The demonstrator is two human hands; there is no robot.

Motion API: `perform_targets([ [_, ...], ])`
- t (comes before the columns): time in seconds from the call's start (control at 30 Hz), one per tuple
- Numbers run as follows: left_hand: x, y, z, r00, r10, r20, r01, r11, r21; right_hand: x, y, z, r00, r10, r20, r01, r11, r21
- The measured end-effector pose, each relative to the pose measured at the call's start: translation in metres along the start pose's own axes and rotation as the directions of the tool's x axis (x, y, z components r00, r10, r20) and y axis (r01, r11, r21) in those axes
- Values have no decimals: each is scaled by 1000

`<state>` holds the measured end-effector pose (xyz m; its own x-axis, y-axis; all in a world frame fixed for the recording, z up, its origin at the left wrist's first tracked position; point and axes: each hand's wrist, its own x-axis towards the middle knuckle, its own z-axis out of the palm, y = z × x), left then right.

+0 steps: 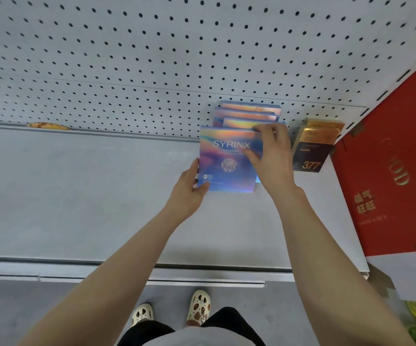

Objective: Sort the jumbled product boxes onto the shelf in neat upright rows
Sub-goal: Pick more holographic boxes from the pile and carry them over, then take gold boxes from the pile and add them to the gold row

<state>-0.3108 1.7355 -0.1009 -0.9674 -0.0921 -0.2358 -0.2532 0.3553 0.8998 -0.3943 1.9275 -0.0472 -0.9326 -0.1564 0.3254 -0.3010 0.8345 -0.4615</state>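
Two hands, fingers (268, 132) gripping front box (227, 161)

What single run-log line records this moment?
step: aligning front SYRINX box | left hand: grips lower-left corner | right hand: pinches top-right edge | row: upright on shelf

SYRINX boxes (229, 161) upright in a row on shelf (77, 196), left of 377 boxes (312, 146)

Iridescent SYRINX boxes (229, 161) stand upright in a row on the grey shelf (89, 191).
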Motion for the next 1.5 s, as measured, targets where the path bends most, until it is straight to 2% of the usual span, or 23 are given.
perform_targets([
  [0.1, -7, 1, -8, 997, 10, -72, -8, 1000, 25, -8, -13, 0, 995, -51, -86, 39, 991, -130],
  [0.17, -16, 1, -20, 986, 46, -158, -47, 999, -2, -16, -27, 3, 988, -94, -123, 74, 985, -157],
  [0.33, -64, -20, -73, 941, 100, -324, -105, 995, 4, -50, -77, 32, 991, -114, 62, 117, 992, -45],
  [0.53, -163, -93, -167, 842, -24, -539, -44, 993, -113, -125, -186, 94, 940, -245, 237, 217, 966, 140],
  [0.67, -241, -150, -231, 754, -118, -647, 28, 989, -147, -173, -271, 136, 866, -349, 357, 279, 931, 235],
  [0.83, -351, -233, -322, 583, -266, -768, 128, 963, -237, -239, -405, 202, 733, -523, 435, 390, 847, 362],
  [0.97, -424, -286, -380, 457, -355, -815, 220, 933, -283, -284, -502, 250, 614, -613, 497, 399, 784, 475],
  [1.03, -453, -308, -406, 390, -414, -822, 259, 906, -334, -301, -544, 270, 550, -663, 507, 449, 747, 490],
  [1.2, -494, -359, -473, 230, -505, -832, 271, 854, -444, -323, -642, 322, 376, -744, 553, 549, 659, 513],
  [1.3, -502, -387, -521, 173, -541, -823, 266, 830, -490, -326, -699, 360, 312, -766, 563, 572, 624, 532],
  [1.5, -499, -442, -657, 126, -567, -814, 303, 803, -512, -308, -837, 450, 277, -788, 549, 560, 597, 574],
])
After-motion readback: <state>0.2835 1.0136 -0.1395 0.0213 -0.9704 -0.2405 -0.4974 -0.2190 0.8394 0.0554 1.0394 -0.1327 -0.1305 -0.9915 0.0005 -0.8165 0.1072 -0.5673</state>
